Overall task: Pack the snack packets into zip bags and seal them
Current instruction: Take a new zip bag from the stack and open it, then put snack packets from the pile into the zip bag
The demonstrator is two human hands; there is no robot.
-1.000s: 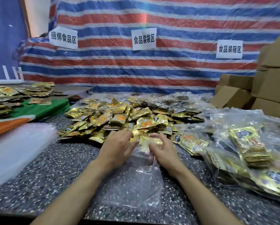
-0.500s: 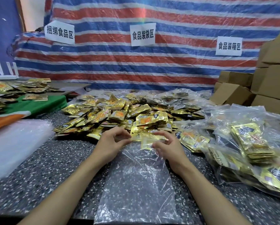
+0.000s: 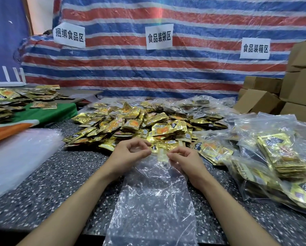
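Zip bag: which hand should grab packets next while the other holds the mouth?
Probably left. The left hand and right hand both pinch the zip bag mouth, but loose snack packets lie beside the left; filled bags crowd the right.

We find the scene bright, lit softly from above; shadows on the table [image 3: 60, 183] are faint; glare glints off the clear bag [image 3: 154, 201] and gold packets [image 3: 131, 121]; a rainbow flare streaks the tarp [image 3: 166, 71]; the edges bow outward; detail is slightly soft.
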